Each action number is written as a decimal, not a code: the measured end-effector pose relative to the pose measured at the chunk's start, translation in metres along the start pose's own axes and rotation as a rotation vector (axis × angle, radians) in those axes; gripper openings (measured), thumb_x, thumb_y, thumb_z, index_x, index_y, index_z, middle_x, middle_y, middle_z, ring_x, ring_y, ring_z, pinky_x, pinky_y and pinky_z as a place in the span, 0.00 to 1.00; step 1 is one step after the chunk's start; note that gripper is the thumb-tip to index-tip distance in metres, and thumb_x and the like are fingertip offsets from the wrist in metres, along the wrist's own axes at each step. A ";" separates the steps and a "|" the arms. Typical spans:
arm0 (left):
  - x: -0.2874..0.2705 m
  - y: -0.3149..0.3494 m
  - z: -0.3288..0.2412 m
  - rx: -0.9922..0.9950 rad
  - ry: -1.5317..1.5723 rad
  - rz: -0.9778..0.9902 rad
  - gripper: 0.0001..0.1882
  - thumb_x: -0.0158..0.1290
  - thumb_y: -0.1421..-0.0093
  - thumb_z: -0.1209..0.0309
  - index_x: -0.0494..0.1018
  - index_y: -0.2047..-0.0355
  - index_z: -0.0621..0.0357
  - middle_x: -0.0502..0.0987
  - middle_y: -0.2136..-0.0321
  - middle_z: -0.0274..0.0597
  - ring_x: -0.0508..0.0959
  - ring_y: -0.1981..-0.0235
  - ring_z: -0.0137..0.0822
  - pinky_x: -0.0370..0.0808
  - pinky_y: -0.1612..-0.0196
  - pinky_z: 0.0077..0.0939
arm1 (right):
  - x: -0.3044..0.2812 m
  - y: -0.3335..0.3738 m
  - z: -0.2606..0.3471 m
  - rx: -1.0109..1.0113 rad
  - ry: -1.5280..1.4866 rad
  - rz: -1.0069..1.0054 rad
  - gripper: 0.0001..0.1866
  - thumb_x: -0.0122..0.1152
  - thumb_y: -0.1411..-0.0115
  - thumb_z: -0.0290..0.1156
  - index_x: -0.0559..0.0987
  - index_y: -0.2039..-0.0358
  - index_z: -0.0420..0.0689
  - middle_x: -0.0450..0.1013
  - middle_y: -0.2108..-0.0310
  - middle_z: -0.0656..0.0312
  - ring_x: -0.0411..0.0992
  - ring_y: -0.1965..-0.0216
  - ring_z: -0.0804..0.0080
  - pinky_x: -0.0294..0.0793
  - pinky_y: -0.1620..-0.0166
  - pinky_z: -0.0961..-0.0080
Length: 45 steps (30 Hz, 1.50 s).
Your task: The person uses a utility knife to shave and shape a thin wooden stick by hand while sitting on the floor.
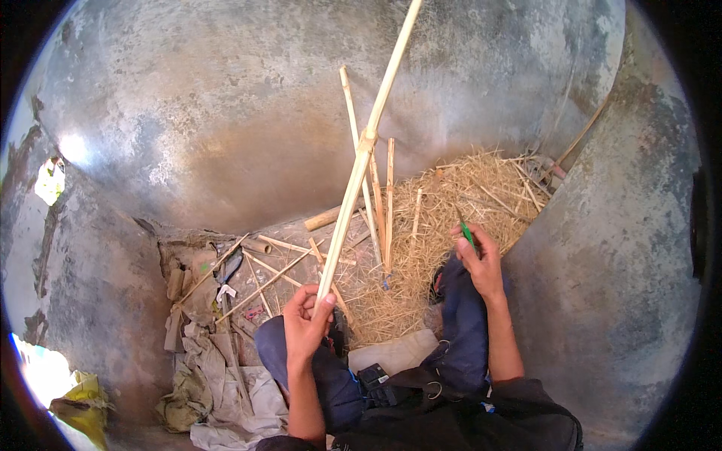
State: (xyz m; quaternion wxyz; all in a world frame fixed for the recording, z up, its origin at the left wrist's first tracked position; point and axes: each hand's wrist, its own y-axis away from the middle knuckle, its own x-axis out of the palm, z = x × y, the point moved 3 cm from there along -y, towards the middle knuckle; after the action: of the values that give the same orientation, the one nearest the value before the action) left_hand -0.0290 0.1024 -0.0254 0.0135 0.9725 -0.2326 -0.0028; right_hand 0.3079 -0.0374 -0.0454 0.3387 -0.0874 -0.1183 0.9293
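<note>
Grey wall (248, 113), stick (365, 146) in left hand (307, 325)

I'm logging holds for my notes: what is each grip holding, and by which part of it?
The left grip holds a long, pale-yellow, bamboo-like strip near its lower end; the right grip holds a slim, green-handled tool by its handle.

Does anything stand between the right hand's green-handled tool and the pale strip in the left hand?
Nothing visible does. Between the green-handled tool in the right hand and the pale strip in the left hand, thin sticks show, but seem to stand farther off, by the straw.
</note>
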 end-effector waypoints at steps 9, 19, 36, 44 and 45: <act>0.028 0.032 0.002 0.142 0.165 0.030 0.07 0.58 0.25 0.71 0.76 0.53 0.62 0.77 0.77 0.31 0.69 0.83 0.17 0.63 0.80 0.15 | 0.017 0.015 0.037 -0.071 0.358 0.345 0.18 0.53 0.22 0.42 0.79 0.53 0.38 0.75 0.65 0.54 0.75 0.67 0.60 0.74 0.58 0.63; 0.042 0.041 0.007 0.134 0.161 0.109 0.11 0.55 0.23 0.66 0.78 0.55 0.62 0.77 0.78 0.34 0.69 0.82 0.20 0.64 0.79 0.17 | 0.022 0.022 0.043 -0.136 0.187 0.264 0.20 0.54 0.22 0.41 0.81 0.49 0.35 0.80 0.56 0.54 0.81 0.55 0.60 0.78 0.48 0.65; 0.052 0.047 0.027 0.008 0.140 0.136 0.10 0.62 0.28 0.70 0.78 0.53 0.63 0.79 0.72 0.30 0.76 0.74 0.19 0.70 0.73 0.15 | 0.060 0.000 0.072 0.036 -0.516 0.103 0.22 0.65 0.28 0.34 0.77 0.40 0.36 0.80 0.58 0.62 0.65 0.78 0.87 0.62 0.75 0.85; 0.049 0.042 0.025 0.038 0.041 0.170 0.16 0.65 0.31 0.76 0.74 0.46 0.60 0.80 0.65 0.29 0.77 0.67 0.19 0.73 0.65 0.16 | 0.063 -0.001 0.078 0.057 -0.367 0.096 0.19 0.68 0.31 0.30 0.81 0.43 0.38 0.83 0.65 0.65 0.65 0.79 0.89 0.62 0.75 0.87; 0.048 0.041 0.022 0.041 -0.035 0.181 0.17 0.65 0.31 0.74 0.74 0.46 0.61 0.82 0.64 0.32 0.78 0.66 0.21 0.74 0.64 0.18 | 0.062 -0.001 0.077 0.062 -0.370 0.108 0.19 0.68 0.32 0.30 0.81 0.43 0.38 0.84 0.65 0.64 0.65 0.79 0.89 0.62 0.75 0.87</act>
State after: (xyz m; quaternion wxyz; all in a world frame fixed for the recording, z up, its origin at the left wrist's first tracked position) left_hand -0.0054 0.0433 -0.0461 -0.0105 0.9473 -0.3199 -0.0136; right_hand 0.2423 -0.0088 0.0236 0.2632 0.0892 -0.1452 0.9496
